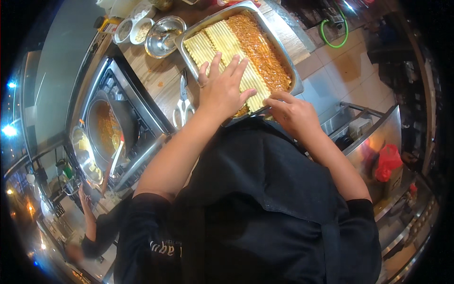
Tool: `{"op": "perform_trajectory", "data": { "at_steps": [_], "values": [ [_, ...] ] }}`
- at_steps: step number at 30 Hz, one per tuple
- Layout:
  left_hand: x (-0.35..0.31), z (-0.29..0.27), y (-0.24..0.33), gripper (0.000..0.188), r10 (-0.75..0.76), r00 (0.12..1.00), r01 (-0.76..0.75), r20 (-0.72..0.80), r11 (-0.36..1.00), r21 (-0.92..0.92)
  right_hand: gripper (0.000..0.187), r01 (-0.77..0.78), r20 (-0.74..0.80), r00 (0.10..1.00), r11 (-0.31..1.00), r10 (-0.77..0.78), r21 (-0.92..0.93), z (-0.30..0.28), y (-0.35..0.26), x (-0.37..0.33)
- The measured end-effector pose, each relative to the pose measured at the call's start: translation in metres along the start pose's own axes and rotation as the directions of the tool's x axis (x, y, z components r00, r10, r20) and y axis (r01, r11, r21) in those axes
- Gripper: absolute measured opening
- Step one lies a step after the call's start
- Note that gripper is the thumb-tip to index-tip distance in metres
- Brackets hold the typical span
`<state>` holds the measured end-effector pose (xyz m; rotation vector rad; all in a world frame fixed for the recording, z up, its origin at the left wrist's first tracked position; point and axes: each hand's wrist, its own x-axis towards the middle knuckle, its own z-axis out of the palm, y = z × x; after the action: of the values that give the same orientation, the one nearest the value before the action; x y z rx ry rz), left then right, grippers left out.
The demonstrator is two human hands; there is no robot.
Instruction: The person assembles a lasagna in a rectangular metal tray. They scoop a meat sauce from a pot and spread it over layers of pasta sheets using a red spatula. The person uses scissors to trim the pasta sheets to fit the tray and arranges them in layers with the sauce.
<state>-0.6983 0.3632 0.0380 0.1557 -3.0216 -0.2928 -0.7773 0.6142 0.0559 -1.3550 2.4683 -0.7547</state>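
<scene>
Pasta sheets (pixel 222 45) under flat open left hand (pixel 222 87); right hand (pixel 293 113) curled at tray (pixel 298 87) edge.

Scissors (pixel 183 102) lie just left of the metal tray (pixel 283 52); bowls (pixel 163 35) crowd its far-left corner, while bare wooden counter (pixel 151 73) between stays passable
</scene>
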Motion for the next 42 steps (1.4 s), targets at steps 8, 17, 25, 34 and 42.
{"op": "perform_trajectory", "data": {
  "at_steps": [8, 17, 25, 34, 42],
  "values": [
    [-0.006, -0.021, -0.014, 0.069, -0.042, 0.988, 0.018, -0.146, 0.987, -0.162, 0.013, 0.065, 0.003, 0.998, 0.998, -0.065, 0.022, -0.003, 0.005, 0.007],
    [-0.133, -0.044, -0.077, 0.043, -0.571, 0.810, 0.584, 0.135, 0.806, -0.095, 0.019, 0.140, 0.156, 0.978, 0.990, -0.141, 0.019, -0.007, -0.007, 0.026],
    [-0.131, -0.029, -0.084, 0.052, -0.605, 0.778, 0.625, 0.172, 0.772, -0.112, 0.018, 0.153, 0.374, 0.917, 0.988, -0.136, -0.017, -0.017, -0.008, 0.055],
    [-0.175, -0.080, -0.140, 0.058, -0.281, 0.657, 0.730, 0.700, 0.004, -0.683, 0.017, 0.194, 0.266, 0.947, 0.981, -0.182, -0.017, -0.010, -0.001, 0.044],
    [-0.088, -0.107, -0.101, 0.044, 0.236, 0.392, 0.867, 0.889, 0.229, -0.443, 0.022, 0.202, 0.065, 0.977, 0.979, -0.202, 0.004, -0.001, 0.001, 0.015]
  ]
}}
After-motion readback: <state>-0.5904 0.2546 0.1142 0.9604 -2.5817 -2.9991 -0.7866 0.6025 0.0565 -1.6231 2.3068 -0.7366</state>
